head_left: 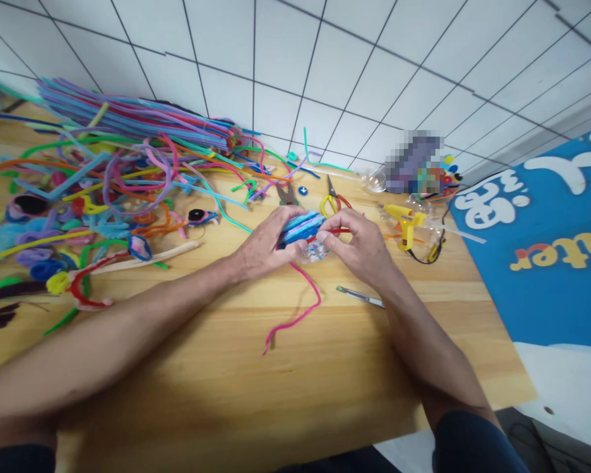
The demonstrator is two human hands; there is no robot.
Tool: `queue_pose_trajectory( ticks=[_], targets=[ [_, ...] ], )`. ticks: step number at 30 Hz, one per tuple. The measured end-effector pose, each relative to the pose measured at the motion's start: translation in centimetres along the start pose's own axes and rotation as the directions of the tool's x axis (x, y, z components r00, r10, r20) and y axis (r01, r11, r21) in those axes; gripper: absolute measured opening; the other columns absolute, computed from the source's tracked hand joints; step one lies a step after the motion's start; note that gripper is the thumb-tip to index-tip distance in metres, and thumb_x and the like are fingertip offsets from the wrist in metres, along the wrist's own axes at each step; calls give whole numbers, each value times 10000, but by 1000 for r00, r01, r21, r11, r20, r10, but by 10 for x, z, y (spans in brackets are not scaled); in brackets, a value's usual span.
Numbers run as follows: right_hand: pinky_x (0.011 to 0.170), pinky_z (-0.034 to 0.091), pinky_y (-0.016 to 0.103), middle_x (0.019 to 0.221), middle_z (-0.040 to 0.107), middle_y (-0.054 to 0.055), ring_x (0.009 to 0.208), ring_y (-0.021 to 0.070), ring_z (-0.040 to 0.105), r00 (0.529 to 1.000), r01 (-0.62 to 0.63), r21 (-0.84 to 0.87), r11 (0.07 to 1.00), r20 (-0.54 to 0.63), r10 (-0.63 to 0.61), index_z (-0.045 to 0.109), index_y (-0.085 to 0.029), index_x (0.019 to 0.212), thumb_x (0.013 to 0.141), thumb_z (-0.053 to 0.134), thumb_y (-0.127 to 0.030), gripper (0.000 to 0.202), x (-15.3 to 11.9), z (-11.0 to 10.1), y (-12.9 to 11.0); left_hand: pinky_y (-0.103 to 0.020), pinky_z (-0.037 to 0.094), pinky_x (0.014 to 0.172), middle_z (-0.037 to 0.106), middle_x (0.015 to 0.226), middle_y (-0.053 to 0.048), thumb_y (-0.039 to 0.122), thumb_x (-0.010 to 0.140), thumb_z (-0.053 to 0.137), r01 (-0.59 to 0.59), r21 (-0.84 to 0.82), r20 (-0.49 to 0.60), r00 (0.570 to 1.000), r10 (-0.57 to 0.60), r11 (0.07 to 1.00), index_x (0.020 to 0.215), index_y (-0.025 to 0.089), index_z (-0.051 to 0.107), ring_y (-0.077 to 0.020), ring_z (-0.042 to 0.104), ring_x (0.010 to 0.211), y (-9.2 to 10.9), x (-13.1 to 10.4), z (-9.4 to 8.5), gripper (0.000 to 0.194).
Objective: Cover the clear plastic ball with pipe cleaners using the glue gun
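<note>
My left hand (264, 244) is wrapped round a clear ball (303, 226) whose upper part is covered with blue and lilac pipe cleaners. The lower part shows clear with coloured bits. On the ball's other side, my right hand (360, 248) is closed, thumb and forefinger pinching a red pipe cleaner (342, 230) against it. From under the ball a pink pipe cleaner (318, 297) trails down onto the table; whether it is the same strand I cannot tell. Pliers (286, 194) and yellow-handled scissors (329, 202) lie just behind my hands.
A heap of pipe cleaners (138, 171) fills the table's left side, with a long bundle (128, 118) by the tiled wall. At right lie a yellow glue gun (406, 225) and a blue sign (536, 256). A utility knife (359, 296) is near my right forearm.
</note>
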State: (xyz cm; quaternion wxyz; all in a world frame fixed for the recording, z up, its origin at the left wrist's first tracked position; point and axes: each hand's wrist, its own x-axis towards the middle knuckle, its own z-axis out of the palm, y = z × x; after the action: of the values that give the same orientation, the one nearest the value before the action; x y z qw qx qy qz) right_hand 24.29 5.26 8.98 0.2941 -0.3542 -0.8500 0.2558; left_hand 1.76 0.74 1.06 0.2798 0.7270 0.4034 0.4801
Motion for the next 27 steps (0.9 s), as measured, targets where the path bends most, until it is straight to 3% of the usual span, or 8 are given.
queue_pose_trajectory(
  ticks=[11, 16, 21, 27],
  targets=[
    [902, 514, 380, 905, 742, 10, 875, 205, 652, 1000, -3, -6, 1000, -2, 3, 696, -259, 859, 979, 704, -300, 127, -1, 2, 4, -472, 527, 1190, 663, 1465, -136, 632, 1058, 581, -12, 28, -4, 1000, 12, 1000, 1485, 214, 556, -301, 650, 1346, -7, 0, 2, 597],
    [878, 509, 379, 875, 730, 11, 873, 209, 640, 1000, -6, -17, 1000, -13, 5, 687, -252, 861, 975, 702, -305, 126, -1, 4, 6, -470, 513, 1212, 660, 1487, -143, 588, 1095, 532, -12, 24, 9, 1000, 12, 1000, 1501, 201, 547, -301, 644, 1373, -3, -1, 0, 561],
    [867, 504, 376, 894, 734, 14, 850, 200, 634, 1000, 18, -11, 1000, -21, -18, 691, -248, 862, 972, 701, -297, 121, -1, 5, 5, -453, 553, 1147, 693, 1418, -118, 566, 1041, 631, 39, 32, -6, 999, -39, 999, 1457, 208, 571, -296, 682, 1297, -2, 2, 0, 552],
    [845, 493, 370, 871, 718, 9, 850, 204, 637, 999, 5, 10, 1000, -42, -5, 677, -247, 844, 946, 718, -281, 115, 0, 8, 5, -451, 532, 1187, 695, 1421, -120, 549, 1084, 551, 28, 12, 0, 1000, -28, 1000, 1452, 195, 571, -288, 673, 1323, -2, 2, -1, 511]
  ],
)
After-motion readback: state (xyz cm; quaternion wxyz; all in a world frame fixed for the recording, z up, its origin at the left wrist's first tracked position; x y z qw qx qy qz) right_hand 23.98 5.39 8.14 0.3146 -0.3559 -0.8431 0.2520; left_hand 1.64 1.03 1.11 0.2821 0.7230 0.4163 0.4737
